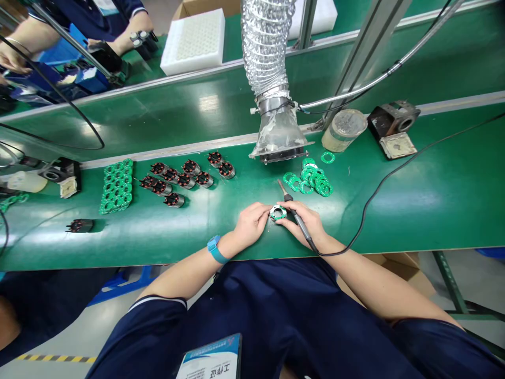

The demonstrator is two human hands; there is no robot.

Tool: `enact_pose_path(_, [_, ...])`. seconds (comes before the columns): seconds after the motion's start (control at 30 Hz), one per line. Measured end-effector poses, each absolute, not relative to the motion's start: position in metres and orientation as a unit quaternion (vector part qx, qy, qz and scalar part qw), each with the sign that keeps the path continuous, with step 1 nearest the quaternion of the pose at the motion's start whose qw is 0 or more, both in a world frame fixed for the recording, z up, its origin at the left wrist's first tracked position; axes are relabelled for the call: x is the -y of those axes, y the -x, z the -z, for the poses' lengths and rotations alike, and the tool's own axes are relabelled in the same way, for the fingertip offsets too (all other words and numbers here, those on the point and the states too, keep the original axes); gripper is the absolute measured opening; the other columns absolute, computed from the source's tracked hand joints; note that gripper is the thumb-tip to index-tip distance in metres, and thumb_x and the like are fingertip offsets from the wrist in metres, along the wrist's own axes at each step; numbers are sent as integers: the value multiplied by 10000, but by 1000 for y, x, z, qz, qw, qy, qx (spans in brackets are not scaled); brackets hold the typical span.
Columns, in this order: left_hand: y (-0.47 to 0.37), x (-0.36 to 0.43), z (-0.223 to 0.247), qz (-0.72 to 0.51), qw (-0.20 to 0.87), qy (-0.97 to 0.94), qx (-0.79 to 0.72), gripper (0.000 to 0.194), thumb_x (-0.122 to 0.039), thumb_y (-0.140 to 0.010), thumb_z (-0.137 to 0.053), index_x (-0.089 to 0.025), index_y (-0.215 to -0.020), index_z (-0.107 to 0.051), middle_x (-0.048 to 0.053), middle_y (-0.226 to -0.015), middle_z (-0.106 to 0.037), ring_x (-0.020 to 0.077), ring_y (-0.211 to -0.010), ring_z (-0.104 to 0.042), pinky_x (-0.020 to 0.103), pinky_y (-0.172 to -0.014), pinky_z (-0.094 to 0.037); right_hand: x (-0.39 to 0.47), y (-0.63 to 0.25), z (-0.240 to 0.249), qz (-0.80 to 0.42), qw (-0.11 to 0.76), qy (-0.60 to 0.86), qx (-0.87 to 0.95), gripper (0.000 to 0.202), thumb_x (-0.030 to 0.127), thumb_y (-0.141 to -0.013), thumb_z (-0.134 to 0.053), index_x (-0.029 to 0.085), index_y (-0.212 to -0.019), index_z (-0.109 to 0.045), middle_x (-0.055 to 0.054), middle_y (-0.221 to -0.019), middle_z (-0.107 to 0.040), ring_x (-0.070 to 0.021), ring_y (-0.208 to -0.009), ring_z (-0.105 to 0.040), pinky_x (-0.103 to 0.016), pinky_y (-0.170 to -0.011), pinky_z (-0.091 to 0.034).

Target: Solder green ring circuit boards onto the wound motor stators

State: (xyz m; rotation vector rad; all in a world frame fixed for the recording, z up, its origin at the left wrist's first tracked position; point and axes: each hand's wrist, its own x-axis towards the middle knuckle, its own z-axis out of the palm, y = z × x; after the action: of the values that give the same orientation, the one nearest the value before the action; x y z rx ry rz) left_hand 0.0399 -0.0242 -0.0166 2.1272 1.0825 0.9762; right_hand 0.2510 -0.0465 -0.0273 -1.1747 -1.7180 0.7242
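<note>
A small green and white ring-shaped circuit board (278,212) is between my hands near the bench's front edge; whether a motor stator sits beneath it I cannot tell. My left hand (252,223) is closed, its thumb and fingertips pinching at the ring's left side. My right hand (305,223) has its index finger and thumb on the ring's right side. The same hand also holds a soldering iron (300,223), its tip pointing up and away from the ring. Beyond it lies a loose pile of green ring circuit boards (315,179).
Several copper-wound stators (185,180) stand left of centre beside a stacked green board panel (117,187). A fume hose (276,126) hangs overhead. At the right are a round tub (344,130) and an iron stand (394,129). A co-worker's hand (140,29) shows across the partition.
</note>
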Motion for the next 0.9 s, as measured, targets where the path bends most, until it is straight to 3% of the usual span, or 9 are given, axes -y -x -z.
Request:
enact_pose_path(0.13, [-38,33,15,-373,345,-761,-405,365,-142,-999,-513,-214,-1306,-697,64,-968,-650,156,-894,-617,301,-810,-514,52,-251,33,-252,456,478,707,469,380,-880,-787,286,-1314,-637,-68,-1120,-746,-227,-973,-719,-389,-912,-602])
enact_pose_path(0.37, [-18,16,2,-254,400,-798,-371,472,-160,-957,-597,-224,-1425,-610,49,-950,-696,138,-767,-602,290,-766,-517,51,-251,34,-172,462,468,734,540,369,-855,-811,279,-1347,-605,-87,-1095,-758,-257,-909,-708,-427,-856,-619])
enact_pose_path(0.57, [-18,17,0,-335,416,-762,-366,132,-291,-942,-699,-199,-966,-790,80,-939,-773,182,-886,-705,326,-844,-548,50,-253,31,-185,453,433,757,553,305,-883,-781,277,-1390,-563,-116,-1321,-711,-281,-1171,-694,-461,-1006,-590])
enact_pose_path(0.77, [-25,4,4,-295,671,-532,-424,308,-399,-767,-854,-126,-868,-754,48,-747,-729,108,-598,-622,243,-606,-518,47,-250,28,-210,452,454,739,450,310,-895,-770,277,-1321,-630,-90,-1185,-751,-247,-1065,-719,-413,-952,-607])
enact_pose_path(0.9, [-36,2,9,-336,664,-474,-470,335,-411,-758,-857,-128,-826,-692,-8,-644,-654,65,-512,-530,193,-510,-420,47,-251,27,-229,442,461,735,506,352,-862,-804,279,-1328,-623,-95,-1186,-747,-260,-1066,-712,-433,-949,-602])
